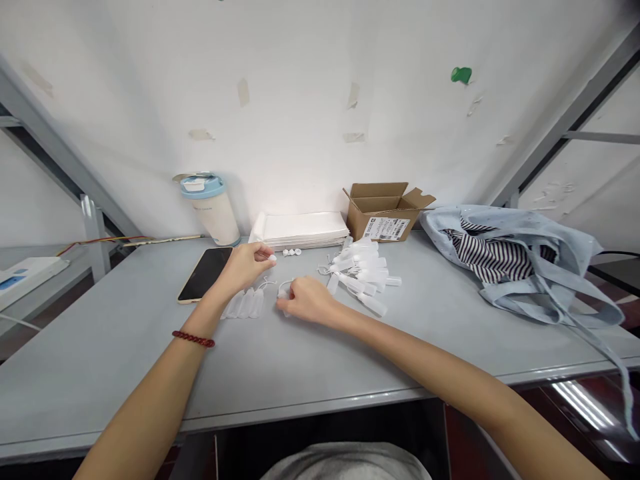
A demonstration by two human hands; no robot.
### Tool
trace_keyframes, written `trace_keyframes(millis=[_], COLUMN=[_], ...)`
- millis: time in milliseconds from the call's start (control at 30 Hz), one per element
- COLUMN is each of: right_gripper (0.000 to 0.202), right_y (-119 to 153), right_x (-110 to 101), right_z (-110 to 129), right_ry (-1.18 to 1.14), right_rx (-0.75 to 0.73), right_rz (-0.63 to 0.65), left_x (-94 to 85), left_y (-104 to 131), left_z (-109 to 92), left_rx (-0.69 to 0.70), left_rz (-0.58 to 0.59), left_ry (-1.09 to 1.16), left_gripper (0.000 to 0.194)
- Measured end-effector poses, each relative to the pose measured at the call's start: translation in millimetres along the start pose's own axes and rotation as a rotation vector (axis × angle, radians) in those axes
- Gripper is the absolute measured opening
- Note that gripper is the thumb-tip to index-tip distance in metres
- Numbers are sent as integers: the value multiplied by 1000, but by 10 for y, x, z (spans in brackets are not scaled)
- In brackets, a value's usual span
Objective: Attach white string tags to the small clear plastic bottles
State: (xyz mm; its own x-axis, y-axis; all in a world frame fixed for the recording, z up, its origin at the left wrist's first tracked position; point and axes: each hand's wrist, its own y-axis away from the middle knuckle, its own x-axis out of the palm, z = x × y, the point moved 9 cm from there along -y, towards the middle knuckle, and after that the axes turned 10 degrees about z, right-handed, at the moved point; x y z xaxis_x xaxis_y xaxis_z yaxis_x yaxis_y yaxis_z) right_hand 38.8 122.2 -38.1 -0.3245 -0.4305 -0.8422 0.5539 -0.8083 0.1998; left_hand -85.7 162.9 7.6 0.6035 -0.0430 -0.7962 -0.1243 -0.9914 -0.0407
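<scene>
Between the thumb and finger of my left hand is a small white cap, held above the table. My right hand is closed on a small translucent plastic bottle, which its fingers partly cover. Just below my left hand, several such bottles lie side by side in a row. A loose pile of more bottles spreads to the right of my right hand. Behind the hands, a few loose white caps sit close together on the table.
A phone lies left, with a blue-lidded tumbler behind it. At the back are a stack of white paper sheets or envelopes and an open cardboard box. A light blue cloth bag rests right, its strap hanging over the table edge.
</scene>
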Motion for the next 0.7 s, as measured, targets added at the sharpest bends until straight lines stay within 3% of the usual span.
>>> trace_keyframes(millis=[167,467,700], right_gripper=[24,15,18], right_y=[264,484,503], right_x=[-228,-518,-598], right_z=[-115,-267,-375], right_ry=[-3,-313,-163], right_rx=[-69,-274,-260], right_rz=[-221,-448,-626], left_x=[82,147,210], left_y=[169,282,335], left_z=[-241,-426,-597], left_rx=[58,86,171], left_rz=[119,189,186], left_ry=[365,530,567], left_gripper=[32,32,23])
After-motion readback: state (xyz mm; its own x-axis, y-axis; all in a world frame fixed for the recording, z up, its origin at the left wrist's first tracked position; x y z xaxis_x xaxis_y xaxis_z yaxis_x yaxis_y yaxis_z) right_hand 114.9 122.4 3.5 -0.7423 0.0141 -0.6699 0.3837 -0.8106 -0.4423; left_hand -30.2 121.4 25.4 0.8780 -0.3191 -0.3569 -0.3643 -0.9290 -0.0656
